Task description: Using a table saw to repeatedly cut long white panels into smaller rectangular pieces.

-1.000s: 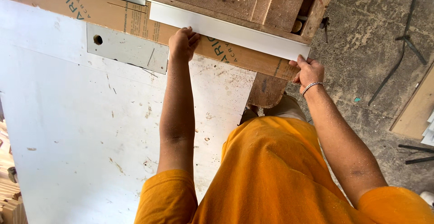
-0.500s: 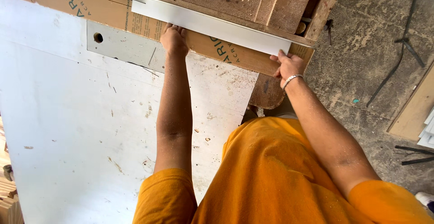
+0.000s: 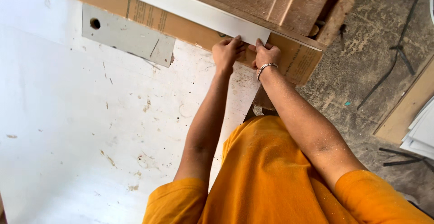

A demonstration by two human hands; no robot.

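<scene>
Head view, looking down. Both hands meet at the near end of a long white strip point(image 3: 190, 8) that runs along the edge of a wooden box point(image 3: 289, 2). The left hand point(image 3: 228, 51) and the right hand point(image 3: 266, 54) lie side by side, fingertips pressed on the strip's end; the right wrist bears a metal bracelet point(image 3: 266, 66). Beneath the strip lies a brown cardboard sheet point(image 3: 298, 63). A grey plate point(image 3: 129, 35) with a round hole rests on the white worktable point(image 3: 68, 129). Dusty concrete floor point(image 3: 375, 56) at right.
</scene>
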